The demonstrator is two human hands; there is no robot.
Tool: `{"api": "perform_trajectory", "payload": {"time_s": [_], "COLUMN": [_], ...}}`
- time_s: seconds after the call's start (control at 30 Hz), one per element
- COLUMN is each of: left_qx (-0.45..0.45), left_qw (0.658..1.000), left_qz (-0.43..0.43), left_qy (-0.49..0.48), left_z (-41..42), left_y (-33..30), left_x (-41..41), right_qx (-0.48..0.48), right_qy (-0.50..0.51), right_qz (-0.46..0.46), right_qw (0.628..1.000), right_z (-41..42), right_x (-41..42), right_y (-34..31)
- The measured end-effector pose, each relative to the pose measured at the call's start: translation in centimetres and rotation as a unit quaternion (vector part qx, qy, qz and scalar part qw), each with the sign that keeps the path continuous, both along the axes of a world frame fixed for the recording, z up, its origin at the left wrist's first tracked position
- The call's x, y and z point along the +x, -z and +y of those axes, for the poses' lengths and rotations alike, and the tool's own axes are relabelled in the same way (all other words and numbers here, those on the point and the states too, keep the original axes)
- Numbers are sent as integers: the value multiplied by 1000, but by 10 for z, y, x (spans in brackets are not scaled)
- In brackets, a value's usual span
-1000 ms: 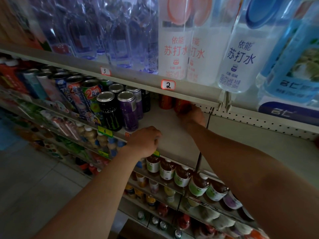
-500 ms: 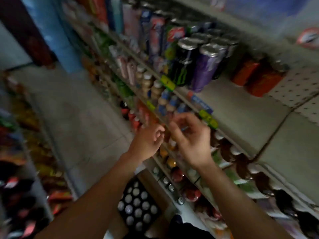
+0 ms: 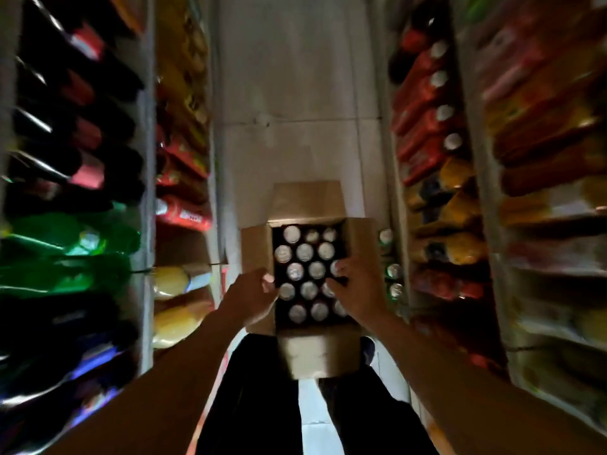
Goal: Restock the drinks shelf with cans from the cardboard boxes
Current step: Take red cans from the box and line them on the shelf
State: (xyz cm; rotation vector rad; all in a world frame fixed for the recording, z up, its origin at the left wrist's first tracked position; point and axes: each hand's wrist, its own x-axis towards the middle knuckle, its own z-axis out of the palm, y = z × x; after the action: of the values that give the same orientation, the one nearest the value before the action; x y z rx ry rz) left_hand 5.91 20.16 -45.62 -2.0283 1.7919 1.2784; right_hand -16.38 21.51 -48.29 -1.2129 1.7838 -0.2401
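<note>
Blurred shelves (image 3: 144, 178) of dark and green bottles line the left side of the aisle. The left hand (image 3: 251, 302) hangs over the left flap of the open cardboard box (image 3: 317, 356), its fingers (image 3: 267, 279) loosely curled and holding nothing. The box sits on the pale tiled floor (image 3: 295, 93) mid-aisle, flaps spread, packed with upright cans (image 3: 303, 252) — silver tops showing. The right hand (image 3: 356, 290) reaches over the box's right rows, fingers bent around a can top there; whether it truly grips is unclear. Right shelves (image 3: 473, 178) hold red and yellow packs — all blurred.
</note>
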Motion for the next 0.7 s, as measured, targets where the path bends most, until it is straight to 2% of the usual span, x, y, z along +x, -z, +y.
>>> {"api": "perform_trajectory", "payload": {"time_s": [0.1, 0.17, 0.3, 0.47, 0.7], "left_qx": [35, 32, 18, 3, 21], "left_qw": [999, 999, 998, 996, 993], "left_qz": [0, 19, 42, 75, 100], "left_qy": [1, 8, -39, -44, -52], "left_z": [11, 8, -1, -11, -15], "left_y": [74, 116, 179, 214, 229], "left_x": [16, 26, 38, 42, 45], "right_qx": [3, 13, 52, 118, 88], "right_qy": [-41, -53, -57, -26, -24], "right_qz": [37, 51, 73, 97, 145], "right_qw": [998, 997, 994, 988, 985], "right_z": [-22, -43, -85, -116, -118], "right_x": [25, 42, 72, 100, 120], "right_y": [80, 136, 217, 267, 289]}}
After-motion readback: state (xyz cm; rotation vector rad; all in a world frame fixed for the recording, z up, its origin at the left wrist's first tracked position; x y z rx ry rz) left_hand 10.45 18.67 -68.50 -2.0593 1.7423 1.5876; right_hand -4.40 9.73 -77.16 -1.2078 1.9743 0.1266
